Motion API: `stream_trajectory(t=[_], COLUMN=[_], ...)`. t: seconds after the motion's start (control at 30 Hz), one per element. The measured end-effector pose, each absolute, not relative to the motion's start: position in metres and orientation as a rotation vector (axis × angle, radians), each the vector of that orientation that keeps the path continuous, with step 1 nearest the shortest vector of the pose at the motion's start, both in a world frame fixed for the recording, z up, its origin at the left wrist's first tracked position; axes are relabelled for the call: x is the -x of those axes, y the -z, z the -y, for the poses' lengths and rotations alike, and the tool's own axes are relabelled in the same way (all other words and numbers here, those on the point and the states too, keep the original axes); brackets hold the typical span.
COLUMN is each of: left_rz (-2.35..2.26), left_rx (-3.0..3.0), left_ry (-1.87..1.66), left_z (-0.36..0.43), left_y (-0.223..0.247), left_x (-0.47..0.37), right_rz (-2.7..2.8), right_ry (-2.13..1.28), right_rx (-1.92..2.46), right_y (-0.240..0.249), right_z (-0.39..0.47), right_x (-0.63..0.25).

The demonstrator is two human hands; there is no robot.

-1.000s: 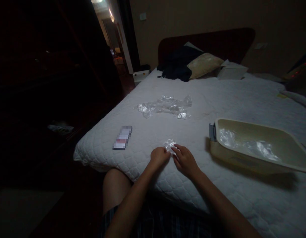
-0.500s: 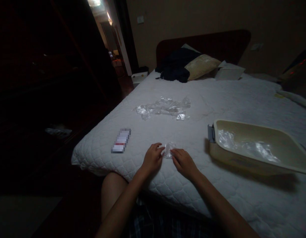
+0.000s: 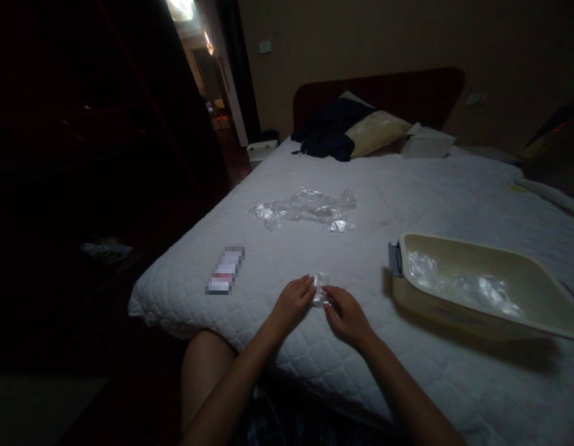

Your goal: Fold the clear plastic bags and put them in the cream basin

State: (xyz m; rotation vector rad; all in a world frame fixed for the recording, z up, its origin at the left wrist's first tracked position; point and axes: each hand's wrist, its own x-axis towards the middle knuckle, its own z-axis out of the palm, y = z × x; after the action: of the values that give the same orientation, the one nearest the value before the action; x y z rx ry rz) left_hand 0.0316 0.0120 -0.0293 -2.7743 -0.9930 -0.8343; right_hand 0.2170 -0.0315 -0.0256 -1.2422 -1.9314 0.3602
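A small crumpled clear plastic bag lies on the white quilted bed, between my hands. My left hand presses on its left side with the fingers together. On the right side my right hand pinches the plastic between thumb and fingers. Farther back on the bed more clear plastic bags are spread out. To the right stands a cream plastic bin with a grey latch, and clear plastic lies inside it.
A blurred phone-like object is on the bed at the left. Dark cloth, a yellowish pillow and a white box lie near the headboard.
My left hand has moved right onto the small bag, and its fingers have come together. The whole view has shifted slightly, with the bed sitting lower in the picture.
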Motion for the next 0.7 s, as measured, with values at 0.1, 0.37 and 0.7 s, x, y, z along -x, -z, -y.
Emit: stream_trajectory(t=[0.1,0.37,0.7], left_rz=[1.05,1.335,2.468], left_rx=[2.776,2.828,2.609], left_ry=[0.866,1.198,2.512], left_z=[-0.012,-0.006,0.0], left_y=[0.031,0.022,-0.001], left_x=[-0.031,-0.036,-0.056], right_rz=[1.871,1.81,1.216], right_ry=[-0.385,-0.341,-1.191], right_rx=[1.246,1.213,1.092], right_y=[0.025,0.018,0.022], right_z=[0.03,0.032,0.026], right_x=[-0.217,-0.218,-0.243])
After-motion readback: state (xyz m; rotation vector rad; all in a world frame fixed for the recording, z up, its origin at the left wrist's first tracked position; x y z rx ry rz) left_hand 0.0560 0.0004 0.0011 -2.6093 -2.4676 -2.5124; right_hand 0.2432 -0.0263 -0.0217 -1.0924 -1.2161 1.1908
